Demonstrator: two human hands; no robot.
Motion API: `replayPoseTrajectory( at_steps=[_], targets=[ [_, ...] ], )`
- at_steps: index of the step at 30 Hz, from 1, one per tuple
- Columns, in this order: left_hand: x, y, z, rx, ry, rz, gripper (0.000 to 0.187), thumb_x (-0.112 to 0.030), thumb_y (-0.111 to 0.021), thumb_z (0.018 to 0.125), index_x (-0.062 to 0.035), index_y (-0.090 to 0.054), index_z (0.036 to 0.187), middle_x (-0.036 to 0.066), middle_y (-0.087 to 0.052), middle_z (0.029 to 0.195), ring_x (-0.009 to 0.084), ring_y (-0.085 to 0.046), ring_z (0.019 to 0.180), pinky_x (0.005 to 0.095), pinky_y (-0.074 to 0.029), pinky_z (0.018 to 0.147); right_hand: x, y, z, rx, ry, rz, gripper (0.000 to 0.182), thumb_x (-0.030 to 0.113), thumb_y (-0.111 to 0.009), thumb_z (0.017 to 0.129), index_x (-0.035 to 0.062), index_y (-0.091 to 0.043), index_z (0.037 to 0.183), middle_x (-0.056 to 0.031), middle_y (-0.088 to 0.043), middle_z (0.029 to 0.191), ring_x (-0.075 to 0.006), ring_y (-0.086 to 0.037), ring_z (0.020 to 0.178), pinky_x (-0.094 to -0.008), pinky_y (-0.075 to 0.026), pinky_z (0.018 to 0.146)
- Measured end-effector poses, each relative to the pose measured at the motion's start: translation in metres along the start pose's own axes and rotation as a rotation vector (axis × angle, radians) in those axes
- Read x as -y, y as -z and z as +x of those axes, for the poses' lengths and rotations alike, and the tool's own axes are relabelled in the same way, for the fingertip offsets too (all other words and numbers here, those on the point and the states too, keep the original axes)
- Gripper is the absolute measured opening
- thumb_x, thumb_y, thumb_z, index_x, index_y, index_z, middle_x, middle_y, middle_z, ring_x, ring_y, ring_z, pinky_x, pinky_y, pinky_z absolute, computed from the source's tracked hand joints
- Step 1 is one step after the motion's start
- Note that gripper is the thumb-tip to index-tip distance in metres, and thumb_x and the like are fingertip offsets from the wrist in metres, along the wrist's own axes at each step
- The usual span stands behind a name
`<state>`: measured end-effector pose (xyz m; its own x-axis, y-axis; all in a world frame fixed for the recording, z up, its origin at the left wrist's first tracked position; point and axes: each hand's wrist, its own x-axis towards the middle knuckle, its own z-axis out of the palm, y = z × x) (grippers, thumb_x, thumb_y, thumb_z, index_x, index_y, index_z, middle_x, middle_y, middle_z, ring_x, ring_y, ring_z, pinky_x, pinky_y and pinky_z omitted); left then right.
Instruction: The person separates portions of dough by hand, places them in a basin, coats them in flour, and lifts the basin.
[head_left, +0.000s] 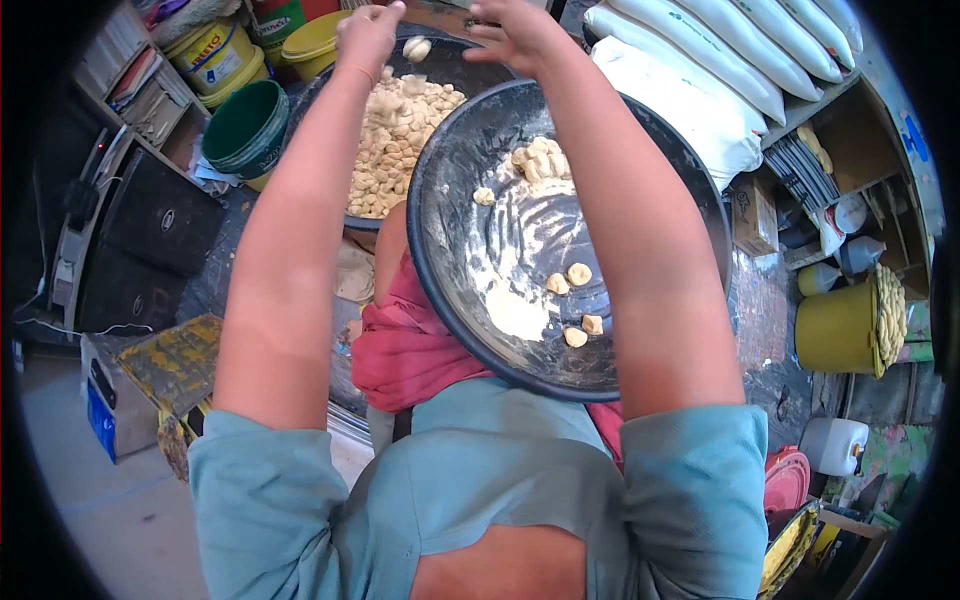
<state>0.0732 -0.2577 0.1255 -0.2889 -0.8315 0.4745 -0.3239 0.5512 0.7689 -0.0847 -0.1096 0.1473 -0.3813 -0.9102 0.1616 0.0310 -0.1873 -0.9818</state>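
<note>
My left hand (369, 42) is raised at the top of the head view, its fingers curled in; whatever may be inside is hidden. Across from it, my right hand (515, 38) has its fingers apart, with nothing visible in them. A pale dough ball (417, 48) hangs in the air between the hands, nearer the left. Below lies a dark basin (350, 222) heaped with small dough pieces (395, 140), some blurred. A black basin (430, 290), dusted with flour, rests tilted by my lap under my right forearm. It holds a dough cluster (540, 160) and several loose pieces.
White sacks (700, 60) are stacked at the upper right. A green bucket (245, 130) and yellow tubs (215, 60) stand at the upper left. Toward the right is a yellow bucket (835, 330) filled with pale pieces. A speaker-like black box (160, 215) stands at the left.
</note>
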Motion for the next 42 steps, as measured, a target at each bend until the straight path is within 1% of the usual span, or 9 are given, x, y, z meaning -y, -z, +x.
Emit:
replayPoseTrajectory(
  at_steps=[4,7,14,17,23,33,37,40,42],
  targets=[
    [-0.006,-0.028,-0.065,0.345,-0.152,-0.147,0.029,-0.028,-0.067,0.081,-0.0016,-0.067,0.092,0.007,-0.066,0.090,0.0155,-0.059,0.082,0.0294,-0.047,0.078,-0.049,0.063,-0.061,0.102,-0.197,-0.710,0.040,0.024,-0.068,0.077,0.0019,-0.062,0.110,-0.0100,-0.064,0.084,-0.0187,-0.057,0.061,-0.0319,-0.048,0.049],
    [0.012,-0.078,-0.117,0.719,-0.101,-0.141,0.026,-0.026,-0.067,0.080,-0.0037,-0.068,0.093,0.010,-0.066,0.090,0.0223,-0.061,0.089,0.0326,-0.046,0.082,-0.138,0.113,-0.134,0.432,-0.453,-1.410,0.058,0.046,-0.071,0.074,0.0014,-0.064,0.110,-0.0182,-0.066,0.106,-0.0305,-0.064,0.095,-0.0418,-0.051,0.081],
    [0.047,-0.159,-0.218,1.145,-0.113,0.621,0.043,-0.014,-0.065,0.079,-0.0113,-0.055,0.121,0.023,-0.047,0.129,0.0397,-0.046,0.122,0.0470,-0.043,0.098,-0.162,0.122,-0.292,0.662,-0.457,-1.253,0.020,0.021,-0.064,0.075,0.0062,-0.063,0.088,-0.0215,-0.062,0.092,-0.0365,-0.060,0.095,-0.0445,-0.047,0.082],
    [0.054,-0.155,-0.228,1.135,-0.291,0.738,0.033,-0.005,-0.057,0.082,-0.0099,-0.063,0.114,0.016,-0.052,0.127,0.0355,-0.049,0.122,0.0463,-0.046,0.095,-0.138,0.181,-0.311,0.345,-0.569,-1.359,0.016,0.005,-0.064,0.065,0.0076,-0.059,0.080,-0.0163,-0.057,0.086,-0.0356,-0.057,0.088,-0.0435,-0.046,0.075],
    [0.058,-0.168,-0.230,1.326,-0.411,0.714,0.035,-0.003,-0.060,0.077,-0.0043,-0.061,0.112,0.020,-0.064,0.109,0.0339,-0.062,0.102,0.0428,-0.050,0.085,-0.100,0.128,-0.333,0.379,-1.144,-1.100,0.116,0.064,-0.077,0.057,-0.0114,-0.033,0.133,-0.0321,-0.055,0.119,-0.0399,-0.058,0.109,-0.0407,-0.045,0.095],
    [0.025,-0.132,-0.229,1.656,-0.204,0.225,0.013,-0.013,-0.062,0.070,-0.0053,-0.063,0.081,0.006,-0.064,0.078,0.0212,-0.061,0.074,0.0354,-0.049,0.070,-0.151,0.107,-0.328,1.004,-0.732,-1.049,0.042,0.022,-0.069,0.074,0.0131,-0.059,0.114,-0.0177,-0.065,0.099,-0.0306,-0.065,0.090,-0.0397,-0.052,0.076],
    [0.022,-0.105,-0.187,0.547,-0.240,-0.188,0.020,-0.012,-0.059,0.080,-0.0032,-0.064,0.097,0.010,-0.064,0.082,0.0228,-0.063,0.082,0.0342,-0.050,0.074,-0.134,0.124,-0.286,0.672,-0.852,-0.522,0.041,0.020,-0.068,0.074,0.0135,-0.059,0.114,-0.0093,-0.062,0.105,-0.0217,-0.063,0.088,-0.0376,-0.056,0.067],
    [0.020,-0.075,-0.153,-0.003,0.291,-0.648,0.039,-0.013,-0.056,0.087,-0.0010,-0.048,0.122,0.016,-0.054,0.115,0.0245,-0.055,0.106,0.0355,-0.045,0.091,-0.064,0.082,-0.207,0.420,-0.629,-0.588,0.039,0.018,-0.063,0.080,0.0094,-0.056,0.118,-0.0124,-0.065,0.100,-0.0203,-0.062,0.091,-0.0335,-0.052,0.081],
    [0.047,-0.079,-0.140,-0.427,0.233,-0.791,0.052,-0.014,-0.055,0.089,-0.0010,-0.035,0.135,0.019,-0.042,0.131,0.0262,-0.049,0.116,0.0369,-0.042,0.098,-0.045,0.056,-0.157,0.249,-0.446,0.059,0.055,0.016,-0.060,0.088,0.0013,-0.036,0.135,-0.0166,-0.055,0.118,-0.0258,-0.060,0.103,-0.0387,-0.054,0.083]
  ],
)
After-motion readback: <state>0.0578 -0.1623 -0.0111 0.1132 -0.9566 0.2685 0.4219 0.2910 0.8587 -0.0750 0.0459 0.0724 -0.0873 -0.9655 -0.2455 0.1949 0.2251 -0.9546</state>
